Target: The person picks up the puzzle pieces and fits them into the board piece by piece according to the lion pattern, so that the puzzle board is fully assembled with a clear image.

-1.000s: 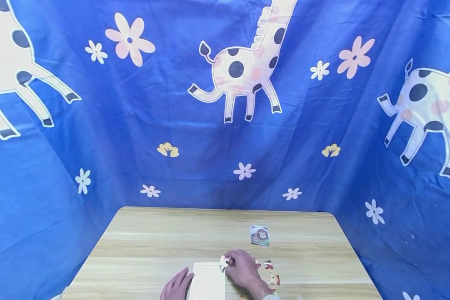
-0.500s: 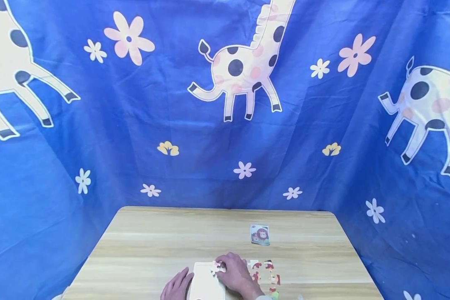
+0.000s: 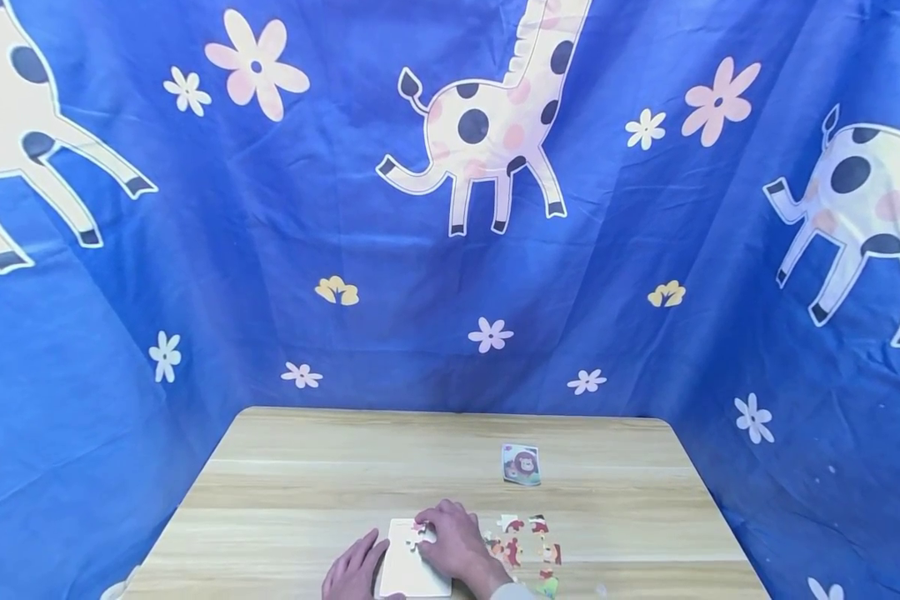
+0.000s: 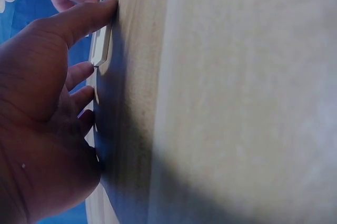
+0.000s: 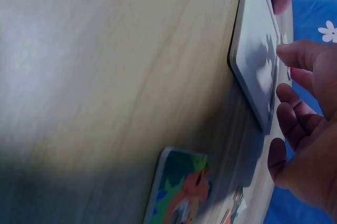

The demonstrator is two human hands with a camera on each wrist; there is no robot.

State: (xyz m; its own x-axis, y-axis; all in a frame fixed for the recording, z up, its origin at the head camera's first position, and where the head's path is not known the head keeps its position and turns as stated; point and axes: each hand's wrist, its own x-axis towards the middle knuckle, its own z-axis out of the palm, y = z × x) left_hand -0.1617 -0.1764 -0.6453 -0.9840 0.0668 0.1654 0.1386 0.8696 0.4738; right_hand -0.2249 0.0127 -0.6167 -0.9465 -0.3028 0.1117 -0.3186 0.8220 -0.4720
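A pale shallow puzzle board (image 3: 412, 575) lies near the table's front edge. Over its upper part my right hand (image 3: 453, 542) pinches a light-coloured jigsaw piece (image 3: 414, 537) between thumb and fingers; the right wrist view shows the hand's shadow falling on the board (image 5: 255, 55). My left hand (image 3: 354, 571) rests beside the board's left edge, fingers relaxed on the table. In the left wrist view, the thumb (image 4: 97, 16) touches the board's edge (image 4: 101, 47). Several loose jigsaw pieces (image 3: 513, 550) in red, white and green lie right of the board, some hidden by my right hand.
Farther back on the wooden table (image 3: 330, 467) lies a small picture card (image 3: 521, 464) with a lion on it. A colourful jigsaw piece (image 5: 181, 187) is close in the right wrist view. Blue patterned cloth (image 3: 390, 317) encloses the table's back and sides.
My right hand has carried the jigsaw piece leftward from the board's right corner to over the board. More loose pieces show behind it. The left thumb now shows at the board's near edge.
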